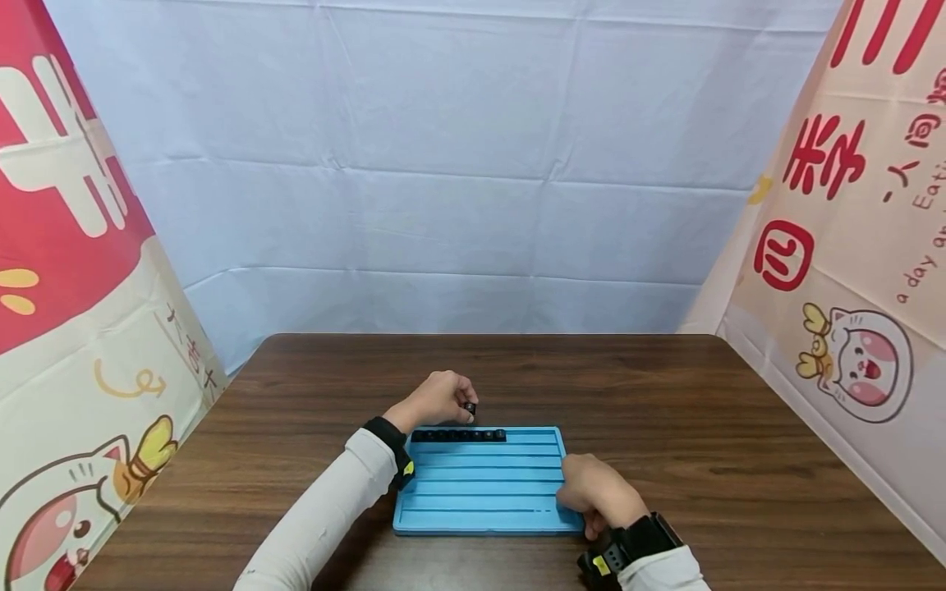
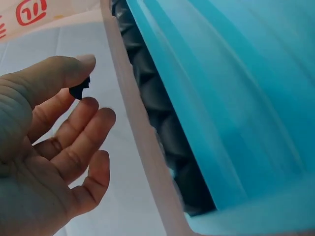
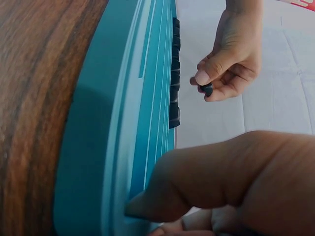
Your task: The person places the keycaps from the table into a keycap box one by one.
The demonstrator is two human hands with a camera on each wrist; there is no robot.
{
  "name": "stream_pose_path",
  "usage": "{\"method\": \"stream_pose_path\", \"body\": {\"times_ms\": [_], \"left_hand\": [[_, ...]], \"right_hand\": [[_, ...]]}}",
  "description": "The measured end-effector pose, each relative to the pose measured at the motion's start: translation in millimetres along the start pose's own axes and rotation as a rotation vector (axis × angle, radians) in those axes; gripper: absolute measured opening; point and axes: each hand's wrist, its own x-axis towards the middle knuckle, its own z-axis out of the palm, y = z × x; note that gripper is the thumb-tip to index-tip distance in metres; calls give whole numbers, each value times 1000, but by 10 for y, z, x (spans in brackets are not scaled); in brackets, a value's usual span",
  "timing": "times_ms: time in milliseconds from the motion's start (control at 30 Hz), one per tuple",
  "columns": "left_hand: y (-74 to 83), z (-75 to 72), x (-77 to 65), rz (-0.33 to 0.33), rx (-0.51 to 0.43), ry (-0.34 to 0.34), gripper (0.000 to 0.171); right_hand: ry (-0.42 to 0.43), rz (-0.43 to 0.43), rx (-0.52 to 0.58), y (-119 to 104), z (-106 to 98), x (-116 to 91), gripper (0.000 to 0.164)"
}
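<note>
Above the back edge of the blue tray (image 1: 484, 483), my left hand (image 1: 436, 399) pinches a small black keycap (image 1: 470, 407) between thumb and fingertips. In the left wrist view the keycap (image 2: 80, 90) shows beneath the thumb tip, its far side hidden by the fingers. A row of several black keycaps (image 1: 458, 436) fills the left and middle part of the tray's rearmost groove. My right hand (image 1: 597, 492) grips the tray's right side, thumb (image 3: 152, 206) over the rim and the other fingers curled at the outer side.
Narrow parallel ridges divide the tray into long grooves. It lies near the front of a dark wood table (image 1: 665, 410). A pale cloth (image 1: 458, 164) hangs behind the table, with printed cloths (image 1: 835, 328) at both sides.
</note>
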Motion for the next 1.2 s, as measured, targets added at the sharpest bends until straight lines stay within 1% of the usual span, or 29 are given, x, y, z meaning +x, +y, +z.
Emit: {"method": "stream_pose_path", "body": {"times_ms": [100, 300, 533, 633, 767, 900, 1067, 1200], "left_hand": [[31, 6, 10, 7, 7, -7, 14], [89, 52, 42, -29, 3, -11, 16], [184, 165, 101, -1, 51, -22, 14], [259, 203, 128, -16, 48, -26, 14], [346, 239, 167, -48, 44, -14, 15], [391, 277, 195, -66, 42, 5, 16], [441, 309, 212, -87, 42, 4, 15], [472, 363, 245, -93, 55, 1, 16]], "right_hand": [[4, -5, 2, -12, 4, -5, 11], [7, -7, -3, -27, 7, -9, 16], [-1, -5, -20, -15, 13, 9, 18], [0, -5, -22, -10, 17, 14, 18], [1, -8, -17, -3, 12, 11, 15], [0, -6, -24, -5, 4, 3, 13], [-5, 11, -25, -20, 3, 11, 17], [-8, 10, -25, -6, 5, 18, 15]]}}
